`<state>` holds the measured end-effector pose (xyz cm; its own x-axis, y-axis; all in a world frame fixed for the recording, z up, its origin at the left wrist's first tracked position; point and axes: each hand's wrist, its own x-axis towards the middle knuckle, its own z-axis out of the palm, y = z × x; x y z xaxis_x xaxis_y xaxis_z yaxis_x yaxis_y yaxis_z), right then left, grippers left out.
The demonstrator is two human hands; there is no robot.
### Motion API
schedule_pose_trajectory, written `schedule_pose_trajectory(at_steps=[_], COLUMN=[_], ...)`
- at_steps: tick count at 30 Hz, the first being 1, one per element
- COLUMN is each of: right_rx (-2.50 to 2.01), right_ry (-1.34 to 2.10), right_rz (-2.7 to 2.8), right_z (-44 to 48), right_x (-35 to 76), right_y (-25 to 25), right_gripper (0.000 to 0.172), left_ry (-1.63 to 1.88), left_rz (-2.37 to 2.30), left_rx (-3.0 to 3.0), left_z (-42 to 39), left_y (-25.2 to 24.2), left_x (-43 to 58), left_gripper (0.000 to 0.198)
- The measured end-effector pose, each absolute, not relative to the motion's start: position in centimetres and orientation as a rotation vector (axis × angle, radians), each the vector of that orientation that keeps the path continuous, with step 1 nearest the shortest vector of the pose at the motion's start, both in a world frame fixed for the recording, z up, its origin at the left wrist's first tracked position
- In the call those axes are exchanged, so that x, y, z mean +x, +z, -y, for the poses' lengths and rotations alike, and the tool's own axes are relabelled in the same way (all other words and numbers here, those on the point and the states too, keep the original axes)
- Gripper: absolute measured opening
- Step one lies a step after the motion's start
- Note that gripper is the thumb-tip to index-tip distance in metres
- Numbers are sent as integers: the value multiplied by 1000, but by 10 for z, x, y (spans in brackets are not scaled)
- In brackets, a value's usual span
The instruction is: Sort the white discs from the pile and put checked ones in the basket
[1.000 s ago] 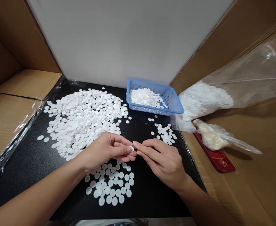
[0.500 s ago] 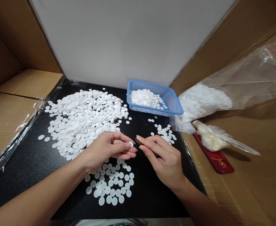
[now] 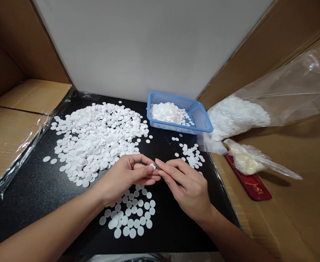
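My left hand [image 3: 127, 174] pinches a small white disc [image 3: 152, 166] between thumb and fingers above the black mat [image 3: 36, 189]. My right hand [image 3: 185, 185] is closed on a thin dark tool whose tip [image 3: 156, 166] touches that disc. A big heap of white discs [image 3: 99, 136] lies behind the left hand. A small flat group of discs [image 3: 131, 214] lies below both hands. Another small cluster of discs [image 3: 192, 154] sits just beyond the right hand.
A blue basket [image 3: 200, 118] with white discs stands at the back. A clear plastic bag of discs [image 3: 238, 116] and a smaller bag [image 3: 247, 160] on a red tray [image 3: 254, 183] lie to the right. Cardboard walls enclose both sides.
The right hand pulled a little away from the disc half a second ago, then came back so the tool tip touches it again. The left hand stayed almost in place.
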<state>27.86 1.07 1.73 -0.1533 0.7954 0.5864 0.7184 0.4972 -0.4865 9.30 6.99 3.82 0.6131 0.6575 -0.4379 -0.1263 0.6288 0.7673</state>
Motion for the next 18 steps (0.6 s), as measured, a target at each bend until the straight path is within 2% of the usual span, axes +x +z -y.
schedule_pose_trajectory(at_steps=[18], right_rx=[-1267], right_ry=[84], right_rz=[1944], right_z=[-9], right_x=[279], right_y=[19], right_gripper=[34], left_ry=[495], left_rz=[-784], left_rx=[830], left_z=[-70], left_y=[41], left_x=[92], left_gripper=[31])
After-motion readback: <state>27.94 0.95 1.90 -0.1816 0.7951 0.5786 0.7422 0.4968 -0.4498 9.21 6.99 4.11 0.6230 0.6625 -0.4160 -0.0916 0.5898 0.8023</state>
